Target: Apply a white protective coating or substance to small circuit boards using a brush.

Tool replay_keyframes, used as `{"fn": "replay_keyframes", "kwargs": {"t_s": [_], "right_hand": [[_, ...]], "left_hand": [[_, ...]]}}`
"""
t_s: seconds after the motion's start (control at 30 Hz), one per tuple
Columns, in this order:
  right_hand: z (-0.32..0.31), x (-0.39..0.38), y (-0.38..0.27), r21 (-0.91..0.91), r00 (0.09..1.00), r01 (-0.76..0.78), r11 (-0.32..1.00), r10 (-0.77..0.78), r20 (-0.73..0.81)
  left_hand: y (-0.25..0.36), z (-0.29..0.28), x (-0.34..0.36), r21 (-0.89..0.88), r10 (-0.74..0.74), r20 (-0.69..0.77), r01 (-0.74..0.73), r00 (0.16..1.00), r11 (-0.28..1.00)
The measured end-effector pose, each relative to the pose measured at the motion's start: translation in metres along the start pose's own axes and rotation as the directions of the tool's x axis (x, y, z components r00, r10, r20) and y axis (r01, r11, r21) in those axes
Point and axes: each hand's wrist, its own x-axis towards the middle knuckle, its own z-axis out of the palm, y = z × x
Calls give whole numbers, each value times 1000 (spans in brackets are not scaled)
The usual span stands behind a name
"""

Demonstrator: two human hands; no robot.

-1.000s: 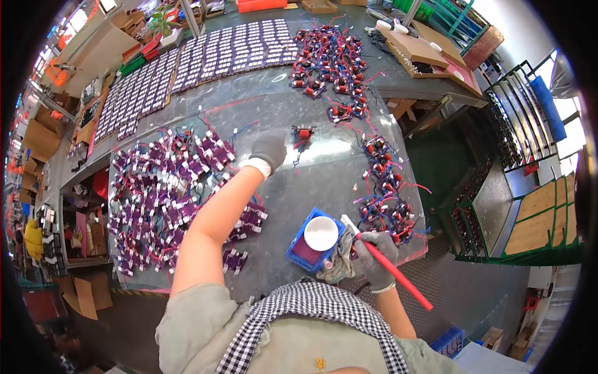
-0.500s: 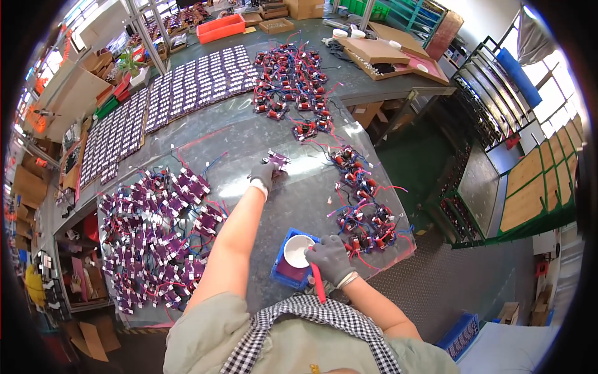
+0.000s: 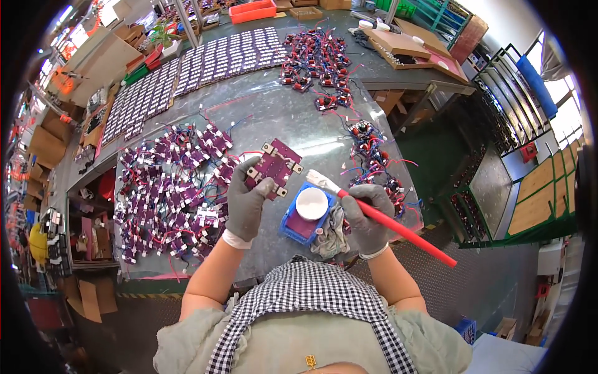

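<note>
My left hand [image 3: 248, 202], in a grey glove, grips a purple circuit board [image 3: 277, 167] by its lower left edge. Metal tabs stick out at the board's corners, and its flat side faces me. In my gloved right hand [image 3: 369, 218] is a brush with a long red handle [image 3: 405, 232]. Its pale bristle end [image 3: 321, 182] points toward the board, a short gap apart from it. Between my hands a white round cup [image 3: 312, 204] sits on a blue plastic tray [image 3: 291, 234]. Beside the tray lies a crumpled grey cloth [image 3: 333, 237].
Purple boards with wires [image 3: 168, 193] are heaped on the left. Boards with red parts [image 3: 317, 59] lie at the far middle, with more [image 3: 367, 149] along the right edge. Rows of boards [image 3: 227, 59] cover the far left. A metal rack [image 3: 507, 93] stands off the table's right side.
My left hand has come back toward me from the middle of the table with the board. My right hand has lifted the brush from the cup and holds it toward the board.
</note>
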Motion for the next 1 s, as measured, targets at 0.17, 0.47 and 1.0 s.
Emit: {"fn": "replay_keyframes", "kwargs": {"t_s": [0.17, 0.47, 1.0], "right_hand": [[15, -8, -12, -75, 988, 130, 989, -123, 90], [12, -17, -16, -177, 913, 383, 907, -342, 222], [6, -23, -7, -15, 992, 69, 997, -67, 109]], "left_hand": [[7, 1, -40, 11, 32, -50, -32, 998, 999], [8, 2, -55, -114, 83, -110, -95, 991, 989], [14, -11, -53, -64, 118, -118, -126, 986, 990]]}}
